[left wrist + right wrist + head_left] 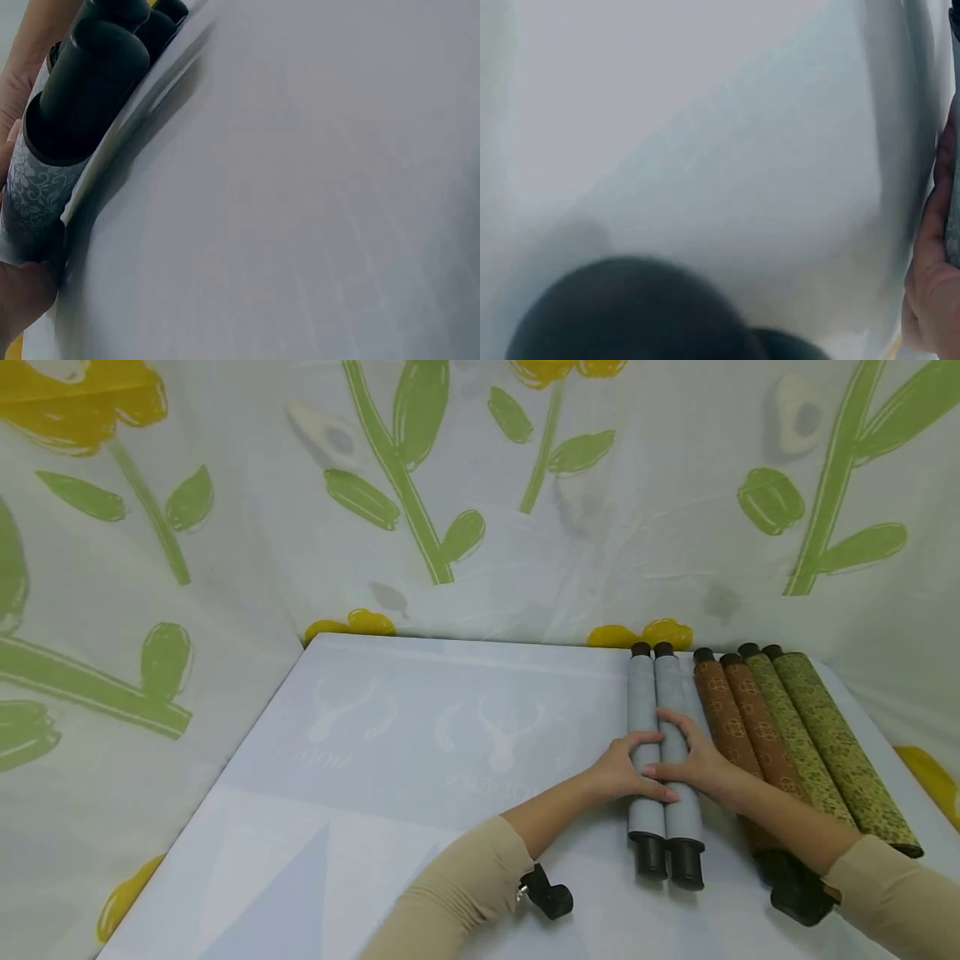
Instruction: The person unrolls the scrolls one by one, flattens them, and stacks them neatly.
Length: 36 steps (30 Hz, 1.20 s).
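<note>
Two pale grey-blue scrolls with black end knobs lie side by side on the table. My left hand grips the pair from the left, its thumb across the near part and its fingers over the top. From the right, my right hand grips them too, fingers and thumb spread along the right scroll. In the left wrist view, a silvery floral pattern covers the scroll beside its black knob. Only part of the right hand shows in the right wrist view, against the scroll's side.
To the right lie two brown patterned scrolls and two green patterned scrolls, all with black knobs, under my right forearm. The table has a pale printed cover. A flowered cloth hangs behind it.
</note>
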Available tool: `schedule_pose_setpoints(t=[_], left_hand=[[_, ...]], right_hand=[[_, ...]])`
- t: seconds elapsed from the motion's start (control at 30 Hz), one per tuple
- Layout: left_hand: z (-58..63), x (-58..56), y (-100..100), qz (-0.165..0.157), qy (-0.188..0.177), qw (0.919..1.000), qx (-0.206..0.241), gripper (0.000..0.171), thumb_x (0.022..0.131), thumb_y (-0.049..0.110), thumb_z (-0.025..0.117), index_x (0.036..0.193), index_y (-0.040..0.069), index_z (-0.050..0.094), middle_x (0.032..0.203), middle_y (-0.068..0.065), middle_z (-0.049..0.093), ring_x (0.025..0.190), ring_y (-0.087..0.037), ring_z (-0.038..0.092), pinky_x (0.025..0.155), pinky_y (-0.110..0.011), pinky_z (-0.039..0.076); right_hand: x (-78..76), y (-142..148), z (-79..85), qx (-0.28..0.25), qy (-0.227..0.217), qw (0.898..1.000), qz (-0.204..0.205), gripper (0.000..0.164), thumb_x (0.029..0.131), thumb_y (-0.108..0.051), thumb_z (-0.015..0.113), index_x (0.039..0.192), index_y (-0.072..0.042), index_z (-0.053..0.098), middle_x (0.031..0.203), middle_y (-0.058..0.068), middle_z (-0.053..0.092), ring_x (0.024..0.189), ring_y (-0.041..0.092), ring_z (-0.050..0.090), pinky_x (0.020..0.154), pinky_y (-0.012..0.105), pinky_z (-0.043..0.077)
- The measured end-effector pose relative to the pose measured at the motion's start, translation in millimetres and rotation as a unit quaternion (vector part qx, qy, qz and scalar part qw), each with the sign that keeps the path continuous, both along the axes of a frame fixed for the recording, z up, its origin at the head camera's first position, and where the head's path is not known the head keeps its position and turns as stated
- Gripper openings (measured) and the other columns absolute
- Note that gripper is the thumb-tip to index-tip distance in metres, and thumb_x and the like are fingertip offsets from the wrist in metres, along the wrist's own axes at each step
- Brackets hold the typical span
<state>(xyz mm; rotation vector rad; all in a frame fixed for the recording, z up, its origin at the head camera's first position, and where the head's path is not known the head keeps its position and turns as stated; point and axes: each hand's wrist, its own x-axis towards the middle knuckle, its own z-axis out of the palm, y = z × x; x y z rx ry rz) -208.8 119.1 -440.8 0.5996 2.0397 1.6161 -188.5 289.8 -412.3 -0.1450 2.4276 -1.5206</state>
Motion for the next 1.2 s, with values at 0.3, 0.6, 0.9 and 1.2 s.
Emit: schedule_pose_setpoints(t=[0.3, 0.6, 0.9, 1.2], left_hand=[[1.2, -0.5, -13.3, 0.001, -0.011, 0.9999, 0.002, 0.077, 0.071, 0.015, 0.083, 0.138, 0.027, 0.048, 0.142, 0.006, 0.04, 0.122, -0.004, 0.037, 0.096, -0.022, 0.035], [4.9, -1.5, -28.4, 0.021, -0.01, 0.9997, -0.006, 0.078, 0.07, 0.017, 0.084, 0.137, 0.029, 0.048, 0.141, 0.006, 0.041, 0.123, -0.006, 0.039, 0.096, -0.025, 0.036], [8.3, -5.4, -51.1, 0.026, 0.001, 0.9994, -0.021, 0.082, 0.068, 0.016, 0.086, 0.139, 0.028, 0.047, 0.143, 0.004, 0.041, 0.125, -0.009, 0.038, 0.098, -0.027, 0.035], [10.4, -3.6, -75.1, 0.039, 0.005, 0.999, -0.02, 0.084, 0.067, 0.017, 0.086, 0.14, 0.026, 0.046, 0.143, 0.0, 0.041, 0.126, -0.012, 0.038, 0.101, -0.032, 0.035]], right_hand=[[-3.1, -11.4, -1.1, 0.02, -0.017, 1.0, -0.008, 0.104, 0.079, -0.021, 0.077, 0.152, -0.013, 0.004, 0.152, 0.029, -0.002, 0.136, 0.048, 0.006, 0.101, 0.063, 0.017], [-8.2, -27.3, 0.6, 0.02, -0.004, 1.0, -0.009, 0.107, 0.075, -0.02, 0.08, 0.152, -0.011, 0.007, 0.151, 0.032, 0.003, 0.135, 0.046, 0.011, 0.105, 0.063, 0.015], [-13.4, -50.8, 2.5, 0.018, -0.016, 1.0, -0.013, 0.108, 0.074, -0.023, 0.082, 0.152, -0.013, 0.007, 0.152, 0.03, 0.003, 0.137, 0.046, 0.01, 0.106, 0.064, 0.014], [-15.1, -74.3, 4.0, -0.002, -0.01, 1.0, -0.001, 0.106, 0.074, -0.02, 0.082, 0.151, -0.014, 0.01, 0.153, 0.028, 0.004, 0.137, 0.044, 0.011, 0.106, 0.063, 0.015]])
